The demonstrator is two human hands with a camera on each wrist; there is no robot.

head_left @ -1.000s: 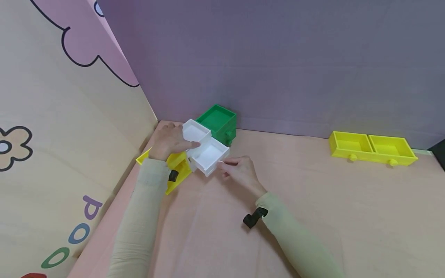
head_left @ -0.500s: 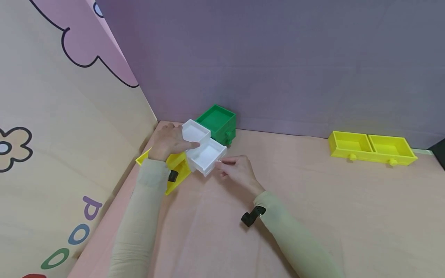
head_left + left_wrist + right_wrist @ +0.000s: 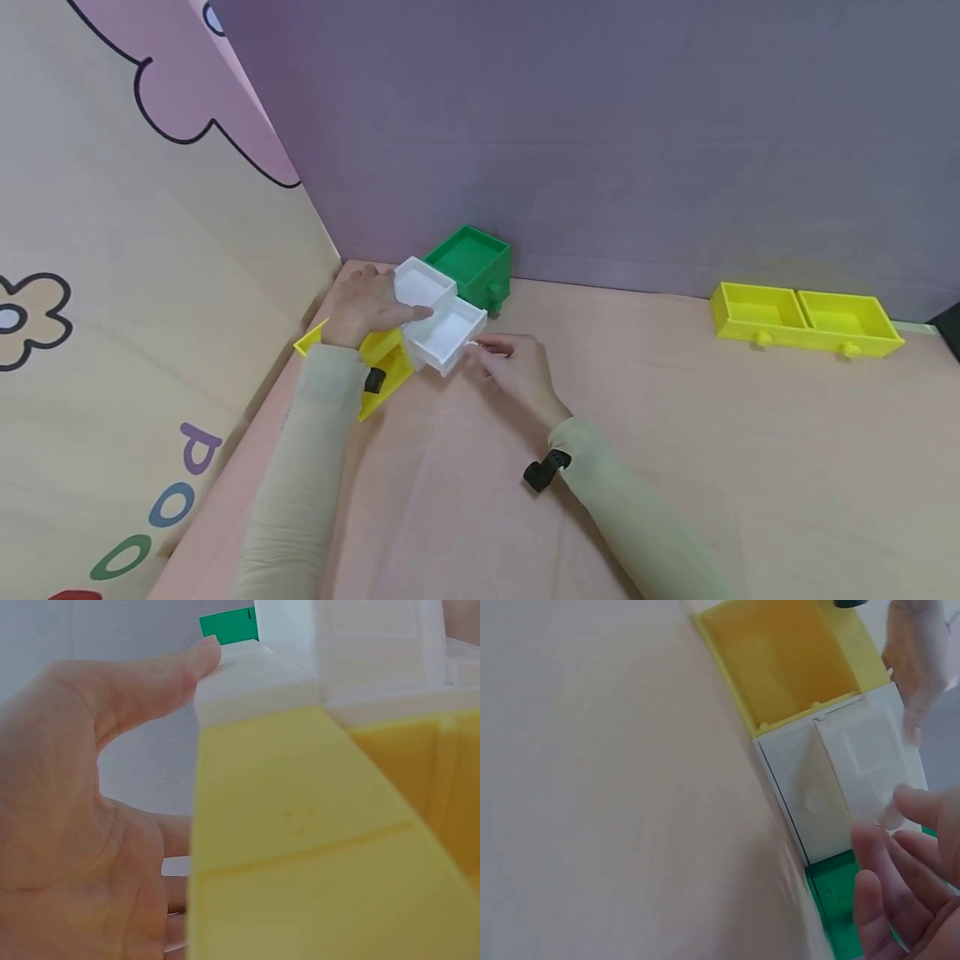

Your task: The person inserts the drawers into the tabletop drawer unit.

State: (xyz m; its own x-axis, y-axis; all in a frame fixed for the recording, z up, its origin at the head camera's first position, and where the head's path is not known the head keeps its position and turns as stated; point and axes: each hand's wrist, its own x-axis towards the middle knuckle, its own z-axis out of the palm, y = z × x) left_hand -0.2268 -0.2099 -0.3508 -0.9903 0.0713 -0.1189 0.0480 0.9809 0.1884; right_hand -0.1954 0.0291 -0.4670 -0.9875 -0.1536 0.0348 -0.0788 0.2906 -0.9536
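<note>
In the head view a toy cabinet of joined yellow, white and green parts stands near the back left corner. Its white drawer is pulled partly out of the white section. My right hand pinches the drawer's knob between thumb and forefinger, also seen in the right wrist view. My left hand holds the cabinet from its far left side, thumb on the white section and other fingers behind. The yellow section fills much of the left wrist view. Beyond the white section, the green section meets the back wall.
A yellow double tray with two knobs lies by the back wall at right. A dark object shows at the right edge. A printed cloth wall runs along the left. Pink cloth covers the table.
The white drawer has slid slightly into its section, with my right hand following it leftward. My left hand has stayed in place.
</note>
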